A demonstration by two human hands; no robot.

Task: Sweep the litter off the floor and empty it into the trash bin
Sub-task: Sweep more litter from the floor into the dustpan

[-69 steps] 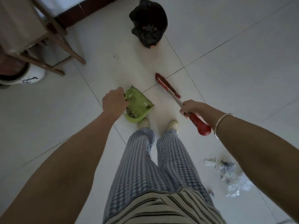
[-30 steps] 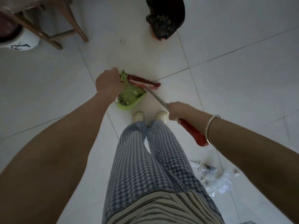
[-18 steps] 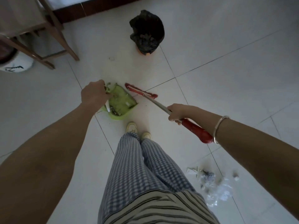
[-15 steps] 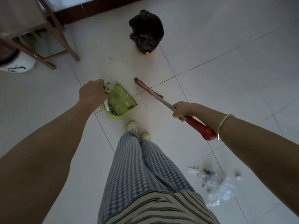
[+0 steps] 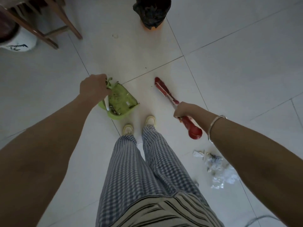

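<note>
My left hand (image 5: 94,88) is closed around the green dustpan (image 5: 118,102) handle, pan kept level so its scraps stay in; my right hand (image 5: 184,110) grips the red broom (image 5: 165,91); the trash bin (image 5: 152,10) sits ahead, more litter (image 5: 216,167) by my right foot

Litter (image 5: 218,167) on tiled floor (image 5: 229,76)

I'm standing in a room of a home: pale floor tiles (image 5: 229,71) underfoot, wooden chair legs (image 5: 65,22) and a white painted pot (image 5: 19,44) in the corner, a small bag-lined trash bin (image 5: 151,12) ahead.
</note>
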